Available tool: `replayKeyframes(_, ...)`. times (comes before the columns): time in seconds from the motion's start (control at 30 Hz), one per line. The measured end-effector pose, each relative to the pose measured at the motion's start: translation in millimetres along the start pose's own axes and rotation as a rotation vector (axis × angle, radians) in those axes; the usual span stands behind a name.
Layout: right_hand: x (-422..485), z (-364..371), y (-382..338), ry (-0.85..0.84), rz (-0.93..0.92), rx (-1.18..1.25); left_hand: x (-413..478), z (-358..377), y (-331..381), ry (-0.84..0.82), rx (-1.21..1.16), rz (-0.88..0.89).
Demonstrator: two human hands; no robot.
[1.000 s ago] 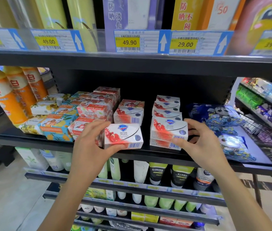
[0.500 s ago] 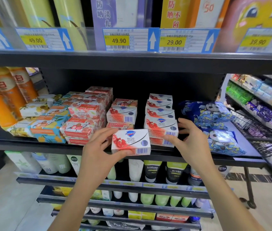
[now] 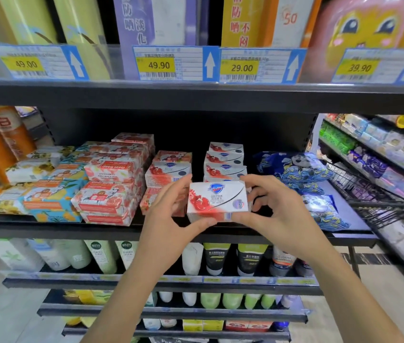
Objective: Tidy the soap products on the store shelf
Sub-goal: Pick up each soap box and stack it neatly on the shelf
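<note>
Left hand [image 3: 168,219] and right hand [image 3: 279,216], one each: together they pinch one white-and-red soap box [image 3: 217,201] by its ends, thumbs beneath and fingers on top, just in front of the middle shelf [image 3: 47,230] edge. Directly behind it is one row of matching boxes [image 3: 225,159], four showing, and to the left are stacked goat soap boxes [image 3: 114,169]. Above are four legible price tags [image 3: 158,64]: 49.00, 49.90, 29.00, 39.90.

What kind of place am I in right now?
Most likely a supermarket or drugstore toiletries aisle: price tags front the upper shelf, stacked soap boxes sit below, and a wire cart stands at right. Left hand and right hand hold one white soap box.
</note>
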State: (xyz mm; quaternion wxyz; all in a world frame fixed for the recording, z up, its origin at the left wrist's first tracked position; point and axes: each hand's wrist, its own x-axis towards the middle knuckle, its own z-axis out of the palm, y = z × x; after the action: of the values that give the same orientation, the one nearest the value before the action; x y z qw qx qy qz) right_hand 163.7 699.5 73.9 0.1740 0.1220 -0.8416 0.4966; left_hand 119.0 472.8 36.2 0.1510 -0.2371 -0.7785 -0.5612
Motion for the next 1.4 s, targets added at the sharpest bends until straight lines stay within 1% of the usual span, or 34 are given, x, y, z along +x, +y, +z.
replayKeyframes(0.13, 36, -13, 6, 0.084, 0.062, 0.04, -6, -5, -23, -0.03, 0.219, 0.002)
replayKeyframes(0.2, 67, -18, 15, 0.162, 0.139, 0.004, -13, -5, -39, -0.074, 0.318, 0.019)
replayKeyframes(0.27, 107, -22, 35, 0.191, 0.243, -0.032, -18, -5, -55, -0.107, 0.391, 0.032)
replayKeyframes(0.37, 160, -24, 63, 0.161, 0.353, -0.091, -20, -3, -74, -0.109, 0.465, 0.084)
replayKeyframes(0.47, 194, -23, 79, 0.093, 0.4, -0.234, -18, -2, -80, -0.084, 0.489, 0.123)
replayKeyframes(0.57, 209, -23, 90, 0.06, 0.449, -0.249, -17, -2, -81, -0.079, 0.495, 0.129)
replayKeyframes(0.67, 208, -25, 83, -0.009, 0.485, -0.371, -18, -1, -82, -0.066, 0.504, 0.138)
replayKeyframes(0.73, 202, -24, 65, 0.021, 0.395, -0.516, -19, 0, -82, -0.055, 0.492, 0.128)
replayKeyframes(0.8, 190, -10, 35, 0.053, 0.228, -0.561, -20, 1, -81, -0.043, 0.48, 0.124)
replayKeyframes(0.83, 182, 0, 19, 0.003, 0.17, -0.53, -20, 2, -80, -0.038, 0.477, 0.127)
replayKeyframes(0.87, 172, 12, 2, -0.104, 0.135, -0.512, -20, 2, -80, -0.036, 0.475, 0.129)
replayKeyframes(0.93, 158, 38, -18, -0.338, 0.115, -0.554, -19, 2, -79, -0.036, 0.472, 0.126)
replayKeyframes(1.0, 154, 59, -21, -0.456, 0.14, -0.622, -19, 2, -78, -0.046, 0.469, 0.113)
replayKeyframes(1.03, 154, 67, -20, -0.468, 0.163, -0.656, -19, 2, -78, -0.051, 0.469, 0.107)
replayKeyframes(1.13, 155, 82, -15, -0.439, 0.19, -0.747, -19, 2, -78, -0.049, 0.465, 0.111)
replayKeyframes(1.23, 156, 88, -13, -0.364, 0.151, -0.771, -19, 2, -78, -0.043, 0.458, 0.118)
replayKeyframes(1.3, 153, 87, -16, -0.325, 0.119, -0.751, -19, 2, -79, -0.039, 0.454, 0.115)
replayKeyframes(1.4, 148, 73, -26, -0.252, 0.083, -0.658, -19, 1, -79, -0.036, 0.453, 0.115)
